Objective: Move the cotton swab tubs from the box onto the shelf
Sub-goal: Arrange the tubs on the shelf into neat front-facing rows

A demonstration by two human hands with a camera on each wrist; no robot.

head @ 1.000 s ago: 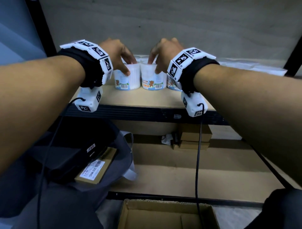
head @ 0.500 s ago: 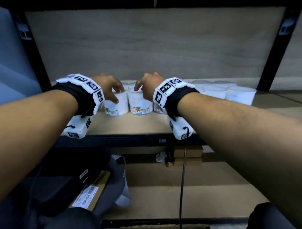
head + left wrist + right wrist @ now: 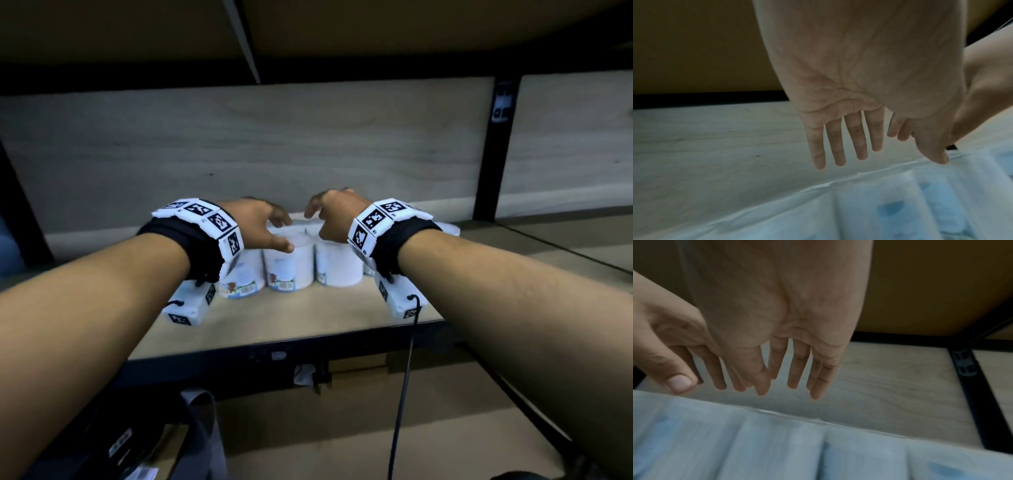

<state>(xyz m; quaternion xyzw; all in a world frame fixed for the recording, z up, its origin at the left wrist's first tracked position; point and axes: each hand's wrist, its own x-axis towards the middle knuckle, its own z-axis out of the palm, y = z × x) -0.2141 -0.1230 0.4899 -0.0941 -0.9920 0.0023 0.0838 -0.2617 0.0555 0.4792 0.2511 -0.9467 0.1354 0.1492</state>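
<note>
Several white cotton swab tubs (image 3: 291, 270) with blue labels stand in a tight group on the wooden shelf (image 3: 308, 317). My left hand (image 3: 274, 228) hovers just above the left tubs, fingers straight and spread, holding nothing. My right hand (image 3: 322, 219) hangs over the right tubs, also empty. In the left wrist view the left hand (image 3: 840, 146) shows straight fingers above the blurred tubs (image 3: 890, 207). In the right wrist view the right hand (image 3: 797, 371) is likewise open over the tubs (image 3: 777, 451). The box is out of sight.
A pale back panel (image 3: 308, 154) closes the shelf behind the tubs, and a black upright (image 3: 493, 154) stands at the right. More white tubs (image 3: 450, 229) peek out behind my right wrist. Below lie a lower board (image 3: 428, 411) and a dark bag (image 3: 137, 445).
Both hands have let go of the tubs and lifted slightly, with fingers now spread. My view has tilted up, so the box on the floor has dropped out of sight.
</note>
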